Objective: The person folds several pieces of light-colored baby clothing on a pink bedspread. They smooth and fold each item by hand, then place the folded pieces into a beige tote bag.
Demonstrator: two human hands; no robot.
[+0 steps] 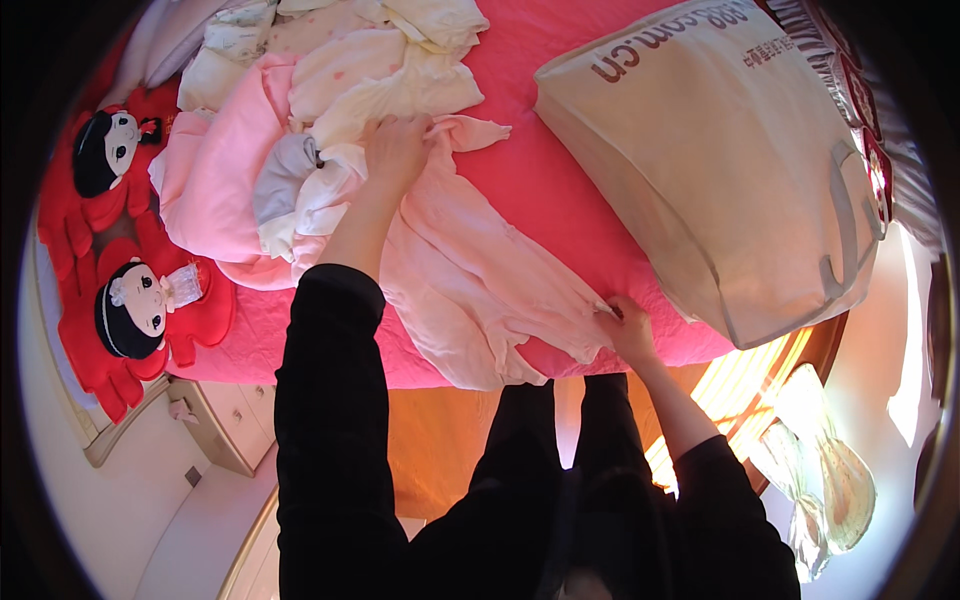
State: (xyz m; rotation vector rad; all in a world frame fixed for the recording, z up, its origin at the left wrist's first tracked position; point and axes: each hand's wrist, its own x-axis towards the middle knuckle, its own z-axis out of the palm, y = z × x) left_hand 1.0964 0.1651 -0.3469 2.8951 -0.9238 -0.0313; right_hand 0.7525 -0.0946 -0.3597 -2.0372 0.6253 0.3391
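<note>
A light pink garment (480, 232) of thin cloth lies spread over the front of the bed, its lower part hanging over the edge. My left hand (396, 154) has its fingers curled into the garment's upper end, beside the clothes pile. At the garment's lower right corner, my right hand (628, 330) pinches the hem between thumb and fingers. Creases run through the cloth between both hands. Under and beyond my left hand is a heap of baby clothes (405, 82) in cream and white, with a pink padded piece (225, 180) and a grey one (283, 176).
A large beige fabric bag (697, 150) with printed writing lies on the bed's right side. Two red cushions with doll faces (139, 307) sit at the left. The pink bedspread (525, 180) ends just before my legs. A white cabinet (232, 416) stands below left.
</note>
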